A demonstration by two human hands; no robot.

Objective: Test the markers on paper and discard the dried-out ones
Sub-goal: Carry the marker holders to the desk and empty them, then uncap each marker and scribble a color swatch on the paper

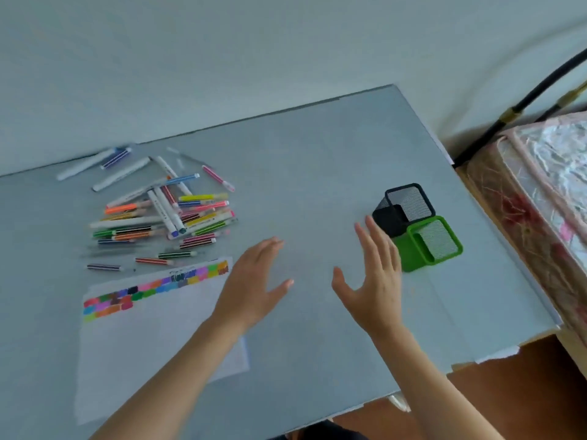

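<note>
Both hands are hovering empty over the grey tabletop (317,173), the left hand (251,290) and right hand (374,281) spreading straight fingers wide. The heap of striped coloured markers (165,214) is lying far-left, just behind the swatch-covered white paper sheet (152,328); the black (408,203) and green mesh pen holders (433,244) are lying tipped beside the right hand

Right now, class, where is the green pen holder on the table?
In the head view, the green pen holder lies tipped over on the right side of the table, touching the black pen holder behind it, just beyond the right hand.
</note>
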